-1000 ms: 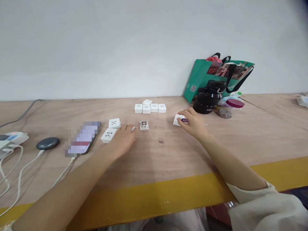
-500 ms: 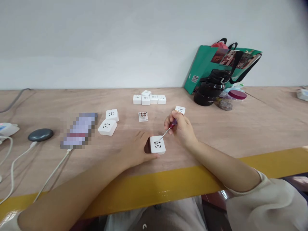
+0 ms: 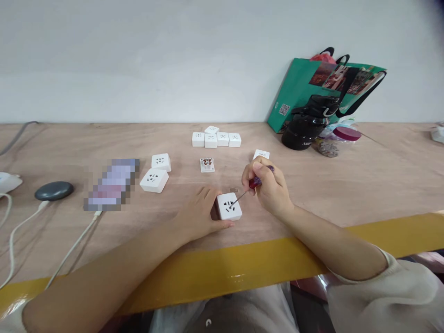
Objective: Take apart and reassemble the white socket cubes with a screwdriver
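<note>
My left hand point(image 3: 197, 215) is shut on a white square wall socket point(image 3: 229, 206), pinning it against the plywood tabletop point(image 3: 277, 199). My right hand point(image 3: 269, 188) grips a small screwdriver point(image 3: 255, 183) with a red and purple handle. Its thin steel shaft runs down to the socket's face, and the tip rests at the slots. Another white socket point(image 3: 261, 155) lies just beyond my right hand. A small brass-coloured part point(image 3: 233, 189) shows behind the held socket.
A row of white sockets point(image 3: 215, 138) stands at the back, with an opened socket insert point(image 3: 207, 165) in front and two more sockets point(image 3: 154, 173) to the left. A pixelated phone point(image 3: 113, 185), a dark round puck point(image 3: 53, 190), white cables, a black bottle point(image 3: 307, 125) and a green bag point(image 3: 312, 88) also stand on the table.
The screwdriver's tip has moved from the socket's upper edge onto its face, and my right hand has shifted right. A second earlier, the left hand had not brought this socket forward. The view has tilted slightly.
</note>
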A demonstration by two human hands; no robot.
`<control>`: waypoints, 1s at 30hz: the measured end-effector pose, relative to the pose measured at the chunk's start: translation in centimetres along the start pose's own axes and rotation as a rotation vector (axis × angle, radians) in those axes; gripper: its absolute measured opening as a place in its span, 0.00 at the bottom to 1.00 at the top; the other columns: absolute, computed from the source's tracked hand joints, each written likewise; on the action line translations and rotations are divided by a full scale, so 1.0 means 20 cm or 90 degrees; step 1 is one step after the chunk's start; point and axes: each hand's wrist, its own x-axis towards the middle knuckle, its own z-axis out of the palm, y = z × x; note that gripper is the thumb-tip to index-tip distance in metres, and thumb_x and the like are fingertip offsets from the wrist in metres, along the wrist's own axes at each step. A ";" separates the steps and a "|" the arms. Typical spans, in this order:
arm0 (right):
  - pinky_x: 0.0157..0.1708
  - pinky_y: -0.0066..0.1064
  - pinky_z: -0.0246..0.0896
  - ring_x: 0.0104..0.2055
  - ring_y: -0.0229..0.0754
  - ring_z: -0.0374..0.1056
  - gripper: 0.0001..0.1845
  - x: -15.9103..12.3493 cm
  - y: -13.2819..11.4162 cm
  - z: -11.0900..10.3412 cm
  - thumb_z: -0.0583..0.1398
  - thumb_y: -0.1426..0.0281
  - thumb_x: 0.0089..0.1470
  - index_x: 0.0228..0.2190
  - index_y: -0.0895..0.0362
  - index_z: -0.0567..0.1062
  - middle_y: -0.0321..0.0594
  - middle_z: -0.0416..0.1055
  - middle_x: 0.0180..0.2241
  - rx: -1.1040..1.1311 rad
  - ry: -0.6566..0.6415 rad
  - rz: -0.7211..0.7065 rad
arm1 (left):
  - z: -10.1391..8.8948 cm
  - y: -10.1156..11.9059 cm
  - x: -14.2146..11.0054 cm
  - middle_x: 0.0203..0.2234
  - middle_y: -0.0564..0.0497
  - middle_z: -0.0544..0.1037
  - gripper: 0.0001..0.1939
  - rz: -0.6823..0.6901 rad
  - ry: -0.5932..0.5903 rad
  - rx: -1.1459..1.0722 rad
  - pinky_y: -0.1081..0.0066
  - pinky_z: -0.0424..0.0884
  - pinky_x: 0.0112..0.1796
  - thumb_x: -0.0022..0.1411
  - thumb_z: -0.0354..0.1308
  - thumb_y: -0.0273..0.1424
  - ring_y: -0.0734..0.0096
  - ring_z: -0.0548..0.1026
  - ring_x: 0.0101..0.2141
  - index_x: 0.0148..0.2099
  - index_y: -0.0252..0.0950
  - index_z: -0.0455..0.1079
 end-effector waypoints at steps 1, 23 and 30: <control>0.16 0.26 0.50 0.15 0.32 0.55 0.15 0.00 -0.01 0.00 0.51 0.63 0.57 0.21 0.53 0.60 0.30 0.64 0.15 -0.008 -0.008 -0.015 | 0.00 0.00 0.00 0.43 0.48 0.70 0.25 0.002 0.001 0.000 0.56 0.64 0.45 0.48 0.64 0.47 0.54 0.66 0.46 0.43 0.39 0.63; 0.19 0.28 0.52 0.17 0.32 0.53 0.17 -0.07 -0.05 0.05 0.48 0.53 0.60 0.31 0.53 0.64 0.29 0.61 0.18 -0.108 -0.081 -0.096 | 0.02 -0.02 -0.01 0.49 0.46 0.68 0.30 0.038 0.003 -0.015 0.53 0.65 0.49 0.52 0.62 0.47 0.52 0.65 0.50 0.51 0.39 0.58; 0.22 0.31 0.55 0.19 0.35 0.55 0.27 -0.04 -0.02 0.09 0.42 0.48 0.59 0.39 0.53 0.68 0.32 0.58 0.20 -0.104 -0.072 -0.165 | 0.07 -0.03 -0.01 0.52 0.49 0.66 0.19 0.164 0.029 -0.078 0.58 0.67 0.51 0.60 0.55 0.41 0.58 0.67 0.52 0.52 0.43 0.58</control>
